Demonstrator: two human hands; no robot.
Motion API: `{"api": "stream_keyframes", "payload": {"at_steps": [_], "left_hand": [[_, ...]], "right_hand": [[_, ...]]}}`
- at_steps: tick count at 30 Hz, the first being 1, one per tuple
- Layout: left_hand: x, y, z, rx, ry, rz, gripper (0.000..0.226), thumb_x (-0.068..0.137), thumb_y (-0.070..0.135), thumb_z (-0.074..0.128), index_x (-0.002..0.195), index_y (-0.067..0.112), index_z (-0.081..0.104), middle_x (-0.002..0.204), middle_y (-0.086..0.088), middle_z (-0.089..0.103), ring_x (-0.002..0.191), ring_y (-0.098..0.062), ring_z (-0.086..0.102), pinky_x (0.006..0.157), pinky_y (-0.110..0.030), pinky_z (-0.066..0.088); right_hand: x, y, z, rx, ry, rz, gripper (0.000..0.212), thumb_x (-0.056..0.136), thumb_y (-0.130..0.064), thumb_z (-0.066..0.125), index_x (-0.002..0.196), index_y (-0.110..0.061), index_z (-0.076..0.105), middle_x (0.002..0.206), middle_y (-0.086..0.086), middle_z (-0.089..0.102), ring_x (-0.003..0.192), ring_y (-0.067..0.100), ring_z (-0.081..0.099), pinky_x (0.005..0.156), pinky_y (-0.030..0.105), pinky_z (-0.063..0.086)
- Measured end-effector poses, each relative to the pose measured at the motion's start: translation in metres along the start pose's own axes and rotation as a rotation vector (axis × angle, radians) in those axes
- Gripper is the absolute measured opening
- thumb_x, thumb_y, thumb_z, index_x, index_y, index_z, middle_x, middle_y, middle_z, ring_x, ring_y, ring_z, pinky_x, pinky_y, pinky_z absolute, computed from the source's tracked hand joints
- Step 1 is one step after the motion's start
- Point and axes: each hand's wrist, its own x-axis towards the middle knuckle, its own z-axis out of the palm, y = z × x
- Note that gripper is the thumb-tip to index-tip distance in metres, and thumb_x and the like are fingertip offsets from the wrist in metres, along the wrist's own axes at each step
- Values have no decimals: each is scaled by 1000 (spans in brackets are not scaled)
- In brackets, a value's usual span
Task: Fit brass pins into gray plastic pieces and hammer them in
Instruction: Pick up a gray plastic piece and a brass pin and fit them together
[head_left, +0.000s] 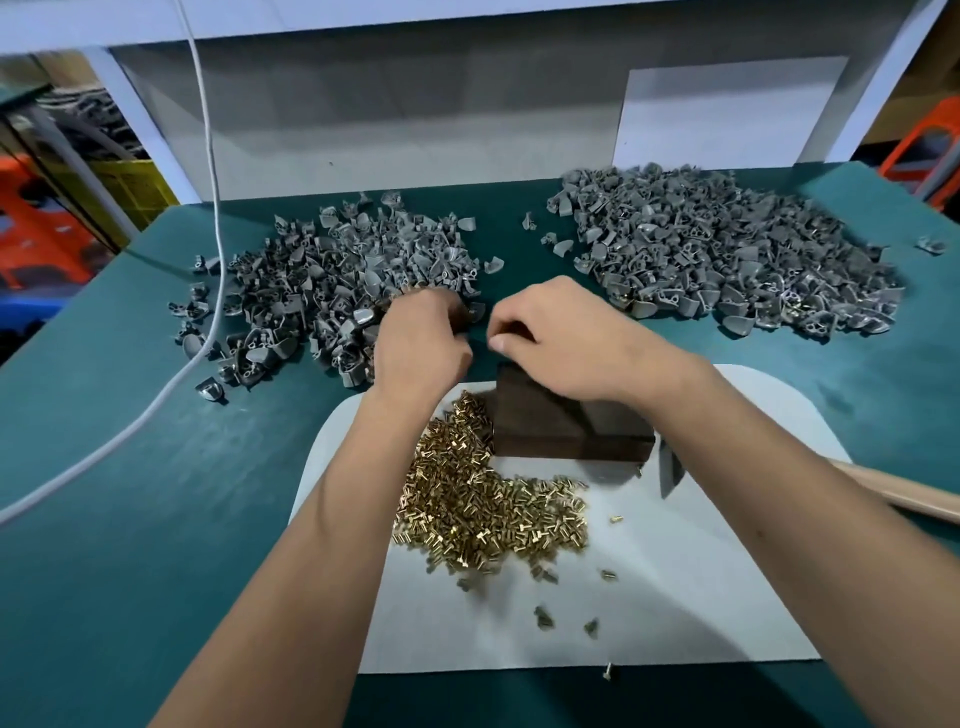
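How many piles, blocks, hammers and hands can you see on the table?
Gray plastic piles: 2, left pile, right pile
Brass pin pile: 1
Dark block: 1
Hammer: 1
Hands: 2, left hand, right hand
Total: 7

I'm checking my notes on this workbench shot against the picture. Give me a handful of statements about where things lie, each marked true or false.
1. Two heaps of gray plastic pieces lie on the green table, the left pile and the right pile. True.
2. The brass pins lie in a metal bowl. False: they lie loose on the white mat.
3. The dark block stands on the mat, beside the pins. True.
4. The right hand holds the hammer. False: the wooden handle lies on the table at the right, untouched.
5. The left hand is at the near edge of the left pile. True.
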Motion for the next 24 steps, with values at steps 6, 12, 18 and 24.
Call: {"api": "stream_keyframes", "payload": {"at_steps": [6, 12, 18, 24], "left_hand": [[3, -5, -6, 102, -65, 94, 19, 73, 4, 63, 88, 7, 75, 91, -16, 70, 84, -36, 64, 76, -40, 53], [12, -17, -12, 122, -138, 21, 11, 75, 5, 73, 83, 10, 78, 96, -14, 71, 92, -33, 65, 79, -33, 52], [13, -19, -17, 151, -154, 43, 8, 78, 4, 77, 73, 9, 74, 84, -12, 73, 84, -28, 68, 67, -26, 44], [1, -23, -16, -20, 13, 52, 10, 80, 6, 78, 75, 13, 73, 75, 1, 70, 73, -21, 66, 71, -32, 55]], "right_hand": [[0, -35, 8, -109, -183, -178, 9, 89, -35, 73, 91, -26, 75, 93, -3, 73, 91, 22, 66, 85, 39, 54], [0, -52, 30, -269, -331, -200, 32, 77, -41, 84, 103, -29, 72, 92, -9, 68, 97, 20, 58, 93, 48, 36], [-2, -52, 32, -196, -357, -167, 10, 83, -30, 81, 88, -28, 73, 80, -16, 66, 95, 13, 56, 101, 49, 32], [-11, -51, 30, -210, -254, -200, 21, 82, -41, 80, 99, -31, 76, 92, -15, 69, 104, 13, 56, 100, 46, 31]]}}
